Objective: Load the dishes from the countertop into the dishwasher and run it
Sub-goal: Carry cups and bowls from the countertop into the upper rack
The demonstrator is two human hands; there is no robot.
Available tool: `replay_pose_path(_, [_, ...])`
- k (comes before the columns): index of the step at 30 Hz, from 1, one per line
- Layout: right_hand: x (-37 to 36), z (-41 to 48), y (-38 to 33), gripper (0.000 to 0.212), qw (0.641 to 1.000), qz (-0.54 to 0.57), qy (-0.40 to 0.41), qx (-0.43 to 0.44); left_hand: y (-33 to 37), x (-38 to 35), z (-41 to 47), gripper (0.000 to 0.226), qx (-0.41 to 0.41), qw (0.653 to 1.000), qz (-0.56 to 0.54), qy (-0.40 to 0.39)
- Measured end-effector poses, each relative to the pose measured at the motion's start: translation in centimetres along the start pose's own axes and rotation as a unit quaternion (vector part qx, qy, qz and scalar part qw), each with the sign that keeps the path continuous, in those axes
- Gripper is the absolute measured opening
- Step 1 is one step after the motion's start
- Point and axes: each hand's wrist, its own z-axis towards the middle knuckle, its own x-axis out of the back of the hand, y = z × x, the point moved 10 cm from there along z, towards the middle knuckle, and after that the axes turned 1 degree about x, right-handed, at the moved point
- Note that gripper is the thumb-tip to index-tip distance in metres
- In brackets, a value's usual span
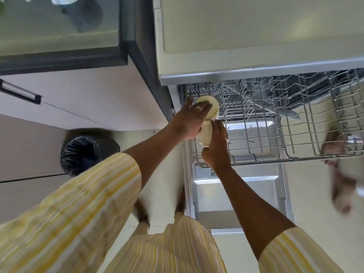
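Observation:
The dishwasher's lower wire rack (266,154) is pulled out over the open door (236,194). At the rack's left end are two pale cream bowls. My left hand (189,121) lies over the upper bowl (213,105), its fingers spread across the base. My right hand (216,148) grips the lower bowl (204,134) from the right side, fingers curled round its rim. Both bowls are tilted on edge among the tines. Much of each bowl is hidden by my hands.
The rest of the rack holds only bare tines. A worktop edge (256,72) overhangs the dishwasher. A bin with a black liner (86,152) stands on the floor to the left, below cabinet fronts (88,99). A blurred brown shape (338,174) lies right of the rack.

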Motion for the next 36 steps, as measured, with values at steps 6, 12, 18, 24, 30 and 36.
replay_pose_path(6, [0.8, -2.4, -5.4, 0.047, 0.990, -0.092, 0.094, 0.056, -2.4, 1.3, -7.6, 0.066, 0.112, 0.966, -0.192, 0.133])
replay_pose_path(12, [-2.7, -4.8, -14.0, 0.044, 0.974, -0.144, 0.049, 0.169, -5.1, 1.0, -14.9, 0.055, 0.204, 0.936, -0.237, 0.161])
replay_pose_path(18, [-7.6, -6.7, -22.6, 0.045, 0.944, -0.189, -0.016, 0.270, -10.9, -0.4, -22.2, 0.058, 0.316, 0.911, -0.231, 0.131])
replay_pose_path(24, [-11.8, -7.1, -32.9, 0.047, 0.907, -0.202, -0.028, 0.368, -18.6, 2.3, -29.6, 0.060, 0.403, 0.867, -0.227, 0.183])
replay_pose_path(30, [-15.3, -4.7, -43.6, 0.044, 0.876, -0.214, 0.020, 0.432, -28.7, 5.9, -35.3, 0.064, 0.460, 0.821, -0.244, 0.236])
replay_pose_path(36, [-19.7, -0.7, -55.0, 0.051, 0.858, -0.229, 0.033, 0.458, -41.3, 9.0, -40.6, 0.065, 0.490, 0.799, -0.235, 0.257])
